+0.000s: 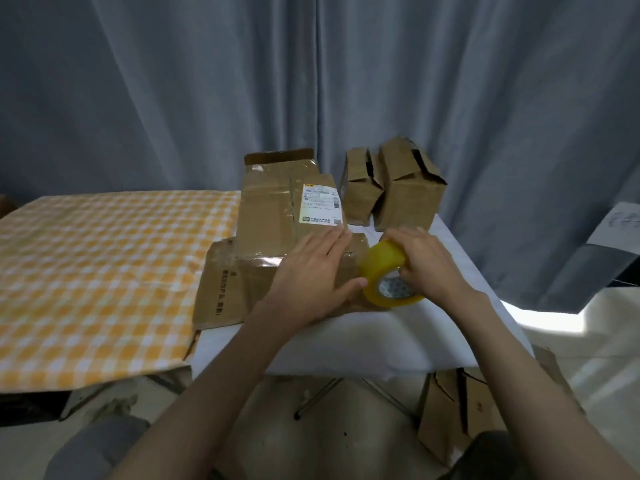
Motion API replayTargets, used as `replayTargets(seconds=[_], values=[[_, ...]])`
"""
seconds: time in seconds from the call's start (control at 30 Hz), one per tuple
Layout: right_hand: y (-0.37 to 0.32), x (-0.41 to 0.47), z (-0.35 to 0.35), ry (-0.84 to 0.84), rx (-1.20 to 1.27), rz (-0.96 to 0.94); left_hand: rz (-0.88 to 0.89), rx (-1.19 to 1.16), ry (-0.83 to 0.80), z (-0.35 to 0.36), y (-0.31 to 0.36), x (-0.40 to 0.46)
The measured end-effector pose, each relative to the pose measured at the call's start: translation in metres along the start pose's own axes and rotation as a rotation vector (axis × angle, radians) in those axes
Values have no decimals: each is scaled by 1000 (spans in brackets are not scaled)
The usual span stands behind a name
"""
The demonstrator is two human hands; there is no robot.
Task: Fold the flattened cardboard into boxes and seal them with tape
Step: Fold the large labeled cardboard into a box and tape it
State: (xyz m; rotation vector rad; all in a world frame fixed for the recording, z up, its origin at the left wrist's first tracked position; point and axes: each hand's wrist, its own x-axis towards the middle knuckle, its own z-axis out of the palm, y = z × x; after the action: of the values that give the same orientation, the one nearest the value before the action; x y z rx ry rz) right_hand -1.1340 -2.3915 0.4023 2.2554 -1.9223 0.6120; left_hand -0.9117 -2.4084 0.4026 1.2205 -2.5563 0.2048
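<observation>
A brown cardboard box [242,282] lies on the white table [363,341] in front of me, with shiny clear tape across its top. My left hand [311,275] lies flat on the box with straight fingers, its thumb touching the tape roll. A yellow roll of tape [382,268] sits at the box's right end, and my right hand [426,261] grips it from above with fingers curled into its core. A second taped box with a white shipping label [320,204] sits just behind the first.
Two folded boxes [408,192] stand at the table's back right by the grey curtain. An orange checked cloth [97,271] covers the surface on the left. More cardboard [450,420] leans under the table's right side. A dark object [609,258] sits at far right.
</observation>
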Motion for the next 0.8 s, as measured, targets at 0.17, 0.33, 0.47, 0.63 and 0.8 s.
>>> replayTargets(seconds=[0.17,0.33,0.47,0.63,0.8], values=[[3,13,5,-97,-65,-59,10,-4,15,9,-7,-2],[2,21,12,-149,-71,-65,-7,-31,27,10,-9,0],[-3,18,27,-221,0,-34,-5,-49,38,9,-8,-1],[7,16,34,-250,102,-10,8,-29,55,10,-6,-3],[40,-6,11,-381,720,179,-6,-42,65,14,-5,-2]])
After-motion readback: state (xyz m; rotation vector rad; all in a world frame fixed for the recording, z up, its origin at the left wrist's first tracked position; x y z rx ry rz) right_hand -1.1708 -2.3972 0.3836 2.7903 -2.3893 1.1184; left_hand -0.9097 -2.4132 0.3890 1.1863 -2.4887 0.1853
